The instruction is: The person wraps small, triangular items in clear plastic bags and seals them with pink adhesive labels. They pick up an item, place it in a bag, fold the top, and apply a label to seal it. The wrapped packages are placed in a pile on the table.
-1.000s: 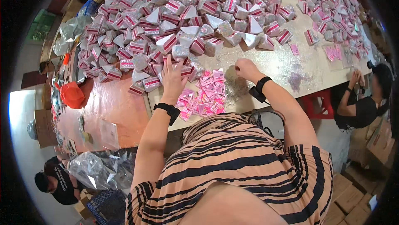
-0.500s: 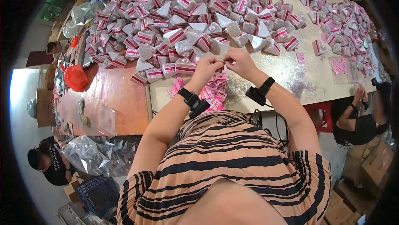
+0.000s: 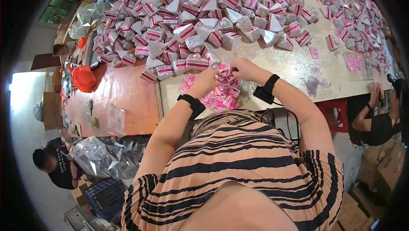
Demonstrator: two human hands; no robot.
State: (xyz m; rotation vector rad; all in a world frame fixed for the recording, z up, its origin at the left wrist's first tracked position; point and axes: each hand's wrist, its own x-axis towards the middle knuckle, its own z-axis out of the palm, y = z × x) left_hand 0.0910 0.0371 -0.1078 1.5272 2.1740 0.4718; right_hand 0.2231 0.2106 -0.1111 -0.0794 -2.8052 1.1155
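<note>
Pink paper pieces (image 3: 219, 96) lie in a loose heap on the pale, glitter-dusted tabletop (image 3: 294, 67), just in front of the person's striped shirt. In the head view both hands meet right above this heap. The left hand (image 3: 207, 80) and the right hand (image 3: 242, 67) are brought close together, fingers pinched on one small pink piece (image 3: 226, 71) held between them; how tightly each hand grips is too small to tell. Each wrist wears a black band, and the forearms come up from the lower edge.

Beyond the hands a large pile of silver and pink wedge-shaped boxes (image 3: 200, 13) covers the far part of the table, its nearest boxes just beside the left hand. More pink pieces are spread on the table's right end (image 3: 362, 22). On the left, the brown tabletop (image 3: 123, 103) carries a red cloth (image 3: 83, 77). Clear plastic bags (image 3: 104, 156) sit below it beside a person in black (image 3: 57, 167); another seated person (image 3: 375, 116) is at the right edge.
</note>
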